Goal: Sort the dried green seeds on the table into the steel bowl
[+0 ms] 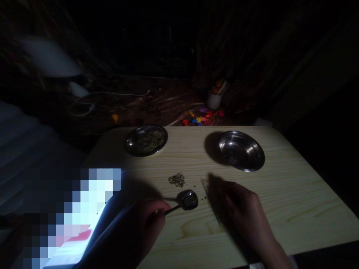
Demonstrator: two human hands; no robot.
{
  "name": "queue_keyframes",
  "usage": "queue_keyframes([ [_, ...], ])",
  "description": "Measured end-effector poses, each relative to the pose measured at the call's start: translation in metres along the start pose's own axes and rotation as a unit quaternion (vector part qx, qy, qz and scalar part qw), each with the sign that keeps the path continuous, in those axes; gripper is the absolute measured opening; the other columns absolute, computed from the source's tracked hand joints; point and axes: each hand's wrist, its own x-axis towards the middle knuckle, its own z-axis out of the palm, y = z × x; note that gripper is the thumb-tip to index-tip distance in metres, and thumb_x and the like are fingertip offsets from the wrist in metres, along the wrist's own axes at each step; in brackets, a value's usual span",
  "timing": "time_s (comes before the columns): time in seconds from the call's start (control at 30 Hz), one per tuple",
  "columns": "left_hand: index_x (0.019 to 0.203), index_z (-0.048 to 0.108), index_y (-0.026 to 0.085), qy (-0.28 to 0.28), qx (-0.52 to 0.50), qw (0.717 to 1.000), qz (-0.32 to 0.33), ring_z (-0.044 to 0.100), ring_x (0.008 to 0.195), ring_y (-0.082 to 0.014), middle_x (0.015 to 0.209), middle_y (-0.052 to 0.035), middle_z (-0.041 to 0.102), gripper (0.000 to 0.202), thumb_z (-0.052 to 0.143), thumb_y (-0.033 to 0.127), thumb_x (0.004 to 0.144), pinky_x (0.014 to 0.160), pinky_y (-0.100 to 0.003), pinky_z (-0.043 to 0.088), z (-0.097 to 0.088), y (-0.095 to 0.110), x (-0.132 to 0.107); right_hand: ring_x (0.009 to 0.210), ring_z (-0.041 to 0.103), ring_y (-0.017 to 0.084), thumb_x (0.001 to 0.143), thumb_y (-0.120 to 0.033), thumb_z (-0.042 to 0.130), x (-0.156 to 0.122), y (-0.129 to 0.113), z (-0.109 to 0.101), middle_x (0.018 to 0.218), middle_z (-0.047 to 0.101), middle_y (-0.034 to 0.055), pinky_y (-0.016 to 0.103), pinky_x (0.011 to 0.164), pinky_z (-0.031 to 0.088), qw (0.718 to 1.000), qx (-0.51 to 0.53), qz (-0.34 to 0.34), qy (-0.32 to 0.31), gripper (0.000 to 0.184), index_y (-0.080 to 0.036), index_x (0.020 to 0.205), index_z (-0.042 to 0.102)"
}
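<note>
Head view: a spoon [190, 200] is gripped by its handle in the left hand [153, 220], its bowl facing up near the middle of the tabletop [280, 179], with a few grains inside. By the right hand [244, 207], the fingers are curled inward; whether the thin clear strip [211, 201] just beside them is pinched cannot be told. If the spoon were tilted or jolted, its few grains could be shed. The stray grains [205, 198] between spoon and strip could be rolled further by a brushed knuckle, and in the dim light they could be overlooked under the hands' shadows. The small pile [177, 180] just beyond the spoon could be scattered by a careless sweep.

Smooth, dark, glinting metal is shown by the spoon, with a rounded bowl and slim handle. Pale, wavy wood grain is seen across the tabletop. The pile is made up of small, rough-looking, greenish and dark bits. Farther off, a round, deep bowl [244, 147] of shiny metal is set at the right, and a shallow metal plate [150, 153], covered with speckled greenish matter, at the left. Beyond the table, bright coloured pieces [206, 117] are strewn.
</note>
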Motion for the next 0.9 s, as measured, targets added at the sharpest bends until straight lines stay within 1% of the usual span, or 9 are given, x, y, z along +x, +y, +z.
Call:
queue_keyframes([
  [0.1,0.100,0.074,0.031,0.014,0.020,0.999,0.022,0.069,0.098,-0.0221,0.102,-0.0001,0.076,0.039,0.040,0.042,0.084,0.089,-0.039,0.051,0.002,0.003,-0.005,0.091,0.073,0.023,0.088,-0.020,0.053,-0.003,-0.001,0.004,0.104,0.077,0.0086,0.033,0.080,0.057,1.000,-0.004,0.001,0.001,0.026,-0.019,0.104,0.073],
  [0.13,0.099,0.074,0.032,0.013,0.029,0.999,0.026,0.069,0.097,-0.0218,0.101,0.0005,0.076,0.038,0.040,0.042,0.085,0.088,-0.039,0.051,0.001,0.006,-0.006,0.091,0.073,0.024,0.088,-0.020,0.053,-0.004,-0.002,0.006,0.104,0.077,0.0087,0.033,0.080,0.057,1.000,-0.005,-0.001,0.005,0.026,-0.019,0.104,0.073],
  [0.3,0.086,0.074,0.028,0.008,0.056,0.997,0.044,0.071,0.086,-0.0201,0.094,-0.0008,0.077,0.039,0.035,0.037,0.085,0.074,-0.034,0.050,-0.003,0.024,-0.007,0.094,0.074,0.023,0.088,-0.019,0.053,-0.002,-0.006,0.011,0.107,0.077,0.0088,0.033,0.083,0.057,1.000,-0.002,-0.014,0.018,0.029,-0.018,0.110,0.072],
  [0.47,0.087,0.073,0.028,-0.016,0.055,0.998,0.030,0.070,0.079,-0.0180,0.086,-0.0001,0.076,0.037,0.036,0.033,0.085,0.070,-0.033,0.047,-0.002,0.036,-0.005,0.091,0.074,0.023,0.090,-0.021,0.052,-0.002,-0.009,0.015,0.105,0.078,0.0086,0.032,0.081,0.058,1.000,0.005,-0.011,0.020,0.029,-0.018,0.110,0.073],
  [0.57,0.086,0.073,0.028,-0.019,0.050,0.998,0.027,0.069,0.076,-0.0170,0.082,0.0007,0.075,0.038,0.035,0.032,0.086,0.070,-0.032,0.046,-0.001,0.038,-0.006,0.094,0.075,0.022,0.091,-0.024,0.053,-0.002,-0.013,0.018,0.107,0.078,0.0088,0.031,0.083,0.058,1.000,0.019,-0.008,0.018,0.032,-0.018,0.115,0.073],
  [0.7,0.088,0.075,0.030,0.005,0.046,0.999,0.022,0.070,0.083,-0.0179,0.088,0.0010,0.076,0.038,0.037,0.033,0.085,0.075,-0.033,0.047,-0.001,0.035,-0.007,0.096,0.074,0.022,0.094,-0.029,0.054,-0.002,-0.017,0.020,0.109,0.078,0.0085,0.031,0.088,0.057,0.999,0.040,-0.001,0.016,0.033,-0.019,0.119,0.072],
  [0.77,0.093,0.075,0.032,0.001,0.043,0.999,0.014,0.070,0.087,-0.0181,0.090,0.0020,0.077,0.037,0.039,0.034,0.085,0.079,-0.033,0.048,-0.001,0.032,-0.006,0.098,0.074,0.022,0.095,-0.031,0.054,-0.002,-0.018,0.020,0.110,0.077,0.0081,0.031,0.089,0.057,0.999,0.047,0.001,0.017,0.033,-0.019,0.119,0.073],
  [0.83,0.096,0.075,0.033,-0.014,0.039,0.999,0.002,0.070,0.089,-0.0180,0.093,0.0027,0.077,0.037,0.040,0.035,0.086,0.082,-0.033,0.049,-0.001,0.028,-0.006,0.098,0.074,0.022,0.095,-0.031,0.054,-0.002,-0.019,0.019,0.110,0.078,0.0079,0.031,0.088,0.058,0.999,0.051,0.006,0.015,0.032,-0.019,0.119,0.073],
  [0.9,0.098,0.075,0.033,-0.020,0.035,0.999,-0.004,0.070,0.091,-0.0184,0.095,0.0025,0.077,0.037,0.040,0.037,0.086,0.084,-0.033,0.049,0.000,0.025,-0.006,0.094,0.075,0.022,0.095,-0.032,0.056,-0.002,-0.020,0.019,0.106,0.079,0.0078,0.030,0.083,0.059,0.998,0.053,0.013,0.014,0.030,-0.019,0.114,0.074],
])
